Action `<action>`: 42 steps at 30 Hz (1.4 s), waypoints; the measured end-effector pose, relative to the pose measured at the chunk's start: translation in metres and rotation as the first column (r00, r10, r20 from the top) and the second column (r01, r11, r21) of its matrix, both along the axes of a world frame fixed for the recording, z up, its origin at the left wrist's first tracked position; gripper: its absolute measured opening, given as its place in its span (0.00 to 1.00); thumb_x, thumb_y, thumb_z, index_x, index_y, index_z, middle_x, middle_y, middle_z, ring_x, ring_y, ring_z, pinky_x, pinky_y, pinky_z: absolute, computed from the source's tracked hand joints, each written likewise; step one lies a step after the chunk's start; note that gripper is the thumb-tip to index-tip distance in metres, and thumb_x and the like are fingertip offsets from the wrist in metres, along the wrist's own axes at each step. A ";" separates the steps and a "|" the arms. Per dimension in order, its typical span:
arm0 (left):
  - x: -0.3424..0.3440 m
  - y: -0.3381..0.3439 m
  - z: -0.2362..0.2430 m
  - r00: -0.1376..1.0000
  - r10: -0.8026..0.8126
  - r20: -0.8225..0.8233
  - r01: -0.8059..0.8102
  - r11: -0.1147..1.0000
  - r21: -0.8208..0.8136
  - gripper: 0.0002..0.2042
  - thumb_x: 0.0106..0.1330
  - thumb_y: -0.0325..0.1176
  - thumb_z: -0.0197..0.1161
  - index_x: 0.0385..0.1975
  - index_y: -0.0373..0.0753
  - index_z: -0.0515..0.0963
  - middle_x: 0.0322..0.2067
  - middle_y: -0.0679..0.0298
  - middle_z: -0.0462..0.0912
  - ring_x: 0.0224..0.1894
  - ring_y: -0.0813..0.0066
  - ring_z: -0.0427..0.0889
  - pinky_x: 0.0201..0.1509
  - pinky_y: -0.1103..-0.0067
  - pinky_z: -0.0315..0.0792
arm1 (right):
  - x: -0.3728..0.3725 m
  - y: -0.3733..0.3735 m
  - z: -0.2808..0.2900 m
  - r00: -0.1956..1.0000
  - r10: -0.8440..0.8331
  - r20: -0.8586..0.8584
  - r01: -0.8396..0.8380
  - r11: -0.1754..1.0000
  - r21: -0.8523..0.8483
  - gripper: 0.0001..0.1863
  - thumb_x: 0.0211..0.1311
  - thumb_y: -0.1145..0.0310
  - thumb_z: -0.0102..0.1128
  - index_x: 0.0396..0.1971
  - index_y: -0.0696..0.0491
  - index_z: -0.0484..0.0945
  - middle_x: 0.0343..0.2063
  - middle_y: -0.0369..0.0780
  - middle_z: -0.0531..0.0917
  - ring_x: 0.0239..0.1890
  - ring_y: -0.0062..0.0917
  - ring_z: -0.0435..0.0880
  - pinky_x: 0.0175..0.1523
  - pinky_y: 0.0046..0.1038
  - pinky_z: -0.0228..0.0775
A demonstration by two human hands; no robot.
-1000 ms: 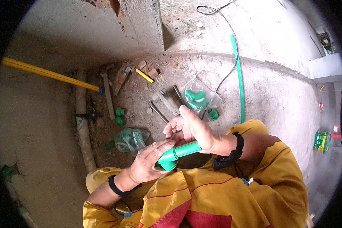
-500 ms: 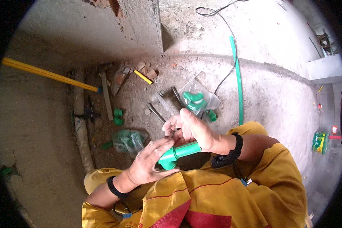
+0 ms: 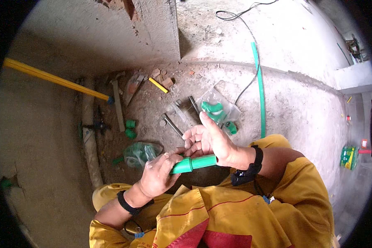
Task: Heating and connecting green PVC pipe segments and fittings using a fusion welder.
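A short green pipe (image 3: 204, 161) with a wider green fitting (image 3: 182, 166) on its left end lies across in front of my body. My left hand (image 3: 158, 173) is closed round the fitting, hiding most of it. At the pipe's other end is my right hand (image 3: 213, 138), its palm against or just behind the pipe. The right thumb points up and away from the slightly bent fingers, which reach toward my left hand. Whether the right palm presses on the pipe end I cannot tell.
Beyond my hands lie a clear bag of green fittings (image 3: 213, 108), metal rods (image 3: 173, 125) and a yellow pipe piece (image 3: 158, 85). Another bag (image 3: 140, 155) sits left. A long green pipe (image 3: 260, 95) and black cable (image 3: 252, 80) run at right; a yellow pole (image 3: 58, 81) slants at left.
The green fitting has turned in my left hand; its side outlet, seen before, is now hidden. My left fingers have closed further round it. The right hand has opened slightly, thumb still raised.
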State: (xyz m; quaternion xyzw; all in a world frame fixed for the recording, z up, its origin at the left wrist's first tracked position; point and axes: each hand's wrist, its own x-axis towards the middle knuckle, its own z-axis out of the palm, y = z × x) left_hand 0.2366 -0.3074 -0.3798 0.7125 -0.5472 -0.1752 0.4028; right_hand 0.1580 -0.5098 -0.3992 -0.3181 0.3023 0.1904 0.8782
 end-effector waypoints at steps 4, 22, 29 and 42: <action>-0.006 0.000 0.005 0.996 -0.027 0.082 0.020 0.995 0.095 0.28 0.45 0.21 0.67 0.51 0.35 0.70 0.48 0.52 0.76 0.43 0.54 0.81 0.39 0.71 0.79 | -0.002 0.002 -0.002 0.998 -0.029 0.057 0.028 0.999 0.020 0.41 0.62 0.30 0.32 0.40 0.57 0.74 0.28 0.40 0.78 0.29 0.28 0.82 0.35 0.28 0.75; 0.001 -0.002 -0.002 0.986 0.010 0.167 -0.028 0.994 0.104 0.26 0.50 0.25 0.62 0.54 0.39 0.71 0.51 0.54 0.72 0.41 0.56 0.80 0.43 0.67 0.76 | 0.002 0.003 -0.002 0.994 0.009 0.108 -0.002 0.998 -0.068 0.33 0.67 0.39 0.41 0.43 0.57 0.74 0.30 0.40 0.80 0.30 0.26 0.81 0.38 0.30 0.75; 0.022 0.008 0.003 0.946 0.314 0.076 -0.310 0.949 -0.062 0.39 0.47 0.23 0.66 0.64 0.37 0.59 0.56 0.48 0.63 0.54 0.49 0.70 0.54 0.68 0.70 | 0.002 -0.003 0.005 0.912 0.360 0.197 -0.315 0.922 -0.226 0.16 0.67 0.63 0.56 0.45 0.61 0.75 0.33 0.40 0.80 0.31 0.21 0.81 0.34 0.22 0.77; 0.026 0.020 -0.019 0.405 0.231 -0.885 -0.310 0.945 0.105 0.12 0.62 0.24 0.62 0.45 0.35 0.78 0.39 0.57 0.83 0.43 0.73 0.80 0.52 0.78 0.72 | 0.012 -0.003 0.016 0.674 0.575 0.463 0.354 0.298 -0.886 0.17 0.55 0.71 0.66 0.45 0.57 0.77 0.38 0.45 0.80 0.39 0.36 0.81 0.43 0.31 0.73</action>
